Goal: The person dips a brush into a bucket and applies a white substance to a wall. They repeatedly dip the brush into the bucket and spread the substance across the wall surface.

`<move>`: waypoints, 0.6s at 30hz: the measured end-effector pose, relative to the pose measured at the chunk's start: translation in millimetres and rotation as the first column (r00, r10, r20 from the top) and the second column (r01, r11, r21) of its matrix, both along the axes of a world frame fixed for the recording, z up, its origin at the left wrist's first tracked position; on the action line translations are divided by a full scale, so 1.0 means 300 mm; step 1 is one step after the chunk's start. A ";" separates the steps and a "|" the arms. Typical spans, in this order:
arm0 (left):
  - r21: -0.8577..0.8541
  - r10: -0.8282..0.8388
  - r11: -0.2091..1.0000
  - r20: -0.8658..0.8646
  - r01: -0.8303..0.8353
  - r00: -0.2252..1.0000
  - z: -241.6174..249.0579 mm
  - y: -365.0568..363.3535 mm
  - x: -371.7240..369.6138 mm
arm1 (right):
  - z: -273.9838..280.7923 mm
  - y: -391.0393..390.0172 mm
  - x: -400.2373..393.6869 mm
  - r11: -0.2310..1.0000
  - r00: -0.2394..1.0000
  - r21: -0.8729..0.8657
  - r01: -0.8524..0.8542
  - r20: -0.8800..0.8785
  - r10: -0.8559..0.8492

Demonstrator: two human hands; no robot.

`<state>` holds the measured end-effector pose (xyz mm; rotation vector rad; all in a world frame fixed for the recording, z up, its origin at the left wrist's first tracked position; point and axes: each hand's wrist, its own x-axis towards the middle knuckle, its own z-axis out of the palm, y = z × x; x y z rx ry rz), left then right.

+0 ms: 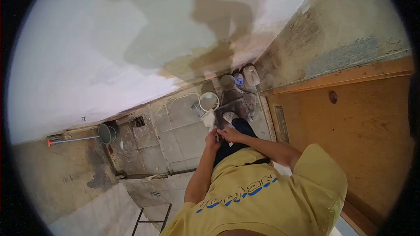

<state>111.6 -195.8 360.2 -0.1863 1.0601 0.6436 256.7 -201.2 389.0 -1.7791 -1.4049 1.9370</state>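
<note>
In front of my body, my left hand [211,141] is closed around the lower part of a whitish, brush-like tool [209,119]. My right hand [232,135] meets it there, its fingers bent at the tool's handle end. The tool's pale, broad end points away from me and overlaps the near side of a white bucket [209,101] in this view. That bucket stands on the tiled floor [183,137], with pale grey material inside.
Beside the wall stand a grey bucket [227,82], a blue-and-white container [238,78] and a white jug [251,75]. A dark sheet [236,107] lies near my shoe [229,116]. Left are a dark bucket [107,133] and a long pole [74,140]; right is a wooden door [345,118].
</note>
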 end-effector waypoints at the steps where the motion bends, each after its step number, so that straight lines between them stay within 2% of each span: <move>1: -0.021 0.004 1.000 -0.111 -0.007 0.994 -0.044 -0.013 -0.028 | -0.042 -0.023 -0.003 1.000 1.000 -0.008 0.006 -0.006 -0.006; 2: -0.038 0.007 0.999 -0.221 -0.016 0.975 -0.089 -0.023 -0.057 | -0.086 -0.050 0.005 0.994 0.991 0.096 0.057 0.113 -0.068; 3: -0.044 0.001 0.999 -0.230 -0.011 0.973 -0.114 -0.026 -0.085 | -0.122 -0.085 0.013 0.975 0.965 0.202 0.095 0.223 -0.140; 4: -0.066 -0.084 0.996 -0.301 0.067 0.950 -0.139 -0.028 -0.114 | -0.148 -0.130 0.028 0.975 0.965 0.195 0.104 0.216 -0.146; 5: -0.093 -0.167 0.985 -0.365 0.142 0.916 -0.162 -0.031 -0.140 | -0.170 -0.184 0.047 0.985 0.942 0.156 -0.077 0.334 0.021; 6: -0.103 -0.175 0.984 -0.367 0.147 0.914 -0.196 -0.044 -0.167 | -0.191 -0.244 0.054 0.962 0.878 0.094 -0.255 0.439 0.190; 8: -0.105 -0.398 0.906 -0.548 0.411 0.736 -0.271 -0.059 -0.211 | -0.242 -0.375 0.025 0.850 0.798 -0.067 -0.523 0.313 0.516; 9: -0.108 -0.401 0.904 -0.549 0.413 0.734 -0.300 -0.059 -0.224 | -0.201 -0.374 0.004 0.758 0.746 -0.196 -0.622 0.147 0.649; 10: -0.140 -0.451 0.873 -0.592 0.466 0.667 -0.325 -0.063 -0.232 | -0.240 -0.415 -0.045 0.712 0.681 -0.220 -0.666 0.210 0.702; 11: -0.172 -0.495 0.840 -0.632 0.515 0.596 -0.349 -0.061 -0.240 | -0.281 -0.447 -0.086 0.712 0.681 -0.219 -0.667 0.209 0.702; 12: -0.171 -0.495 0.839 -0.634 0.517 0.594 -0.371 -0.053 -0.245 | -0.298 -0.458 -0.126 0.647 0.606 -0.228 -0.728 0.228 0.762; 13: -0.143 -0.518 0.766 -0.715 0.627 0.469 -0.396 -0.041 -0.240 | -0.337 -0.491 -0.148 0.576 0.525 -0.240 -0.781 0.248 0.814; 14: -0.131 -0.516 0.676 -0.787 0.725 0.339 -0.418 -0.034 -0.235 | -0.366 -0.538 -0.166 0.577 0.525 -0.242 -0.780 0.249 0.814; 15: -0.135 -0.489 0.572 -0.848 0.809 0.204 -0.450 -0.029 -0.244 | -0.432 -0.604 -0.193 0.587 0.542 -0.216 -0.780 0.234 0.807; 16: -0.089 -0.357 0.457 -0.930 0.885 0.091 -0.643 -0.041 -0.301 | -0.468 -0.629 -0.200 0.598 0.560 -0.188 -0.779 0.221 0.798; 17: -0.083 -0.351 0.456 -0.932 0.886 0.093 -0.656 -0.028 -0.288 | -0.446 -0.621 -0.181 0.601 0.561 -0.186 -0.777 0.228 0.796; 18: -0.068 -0.345 0.448 -0.933 0.892 0.102 -0.662 -0.004 -0.269 | -0.411 -0.617 -0.155 0.648 0.684 -0.345 -0.679 0.022 0.729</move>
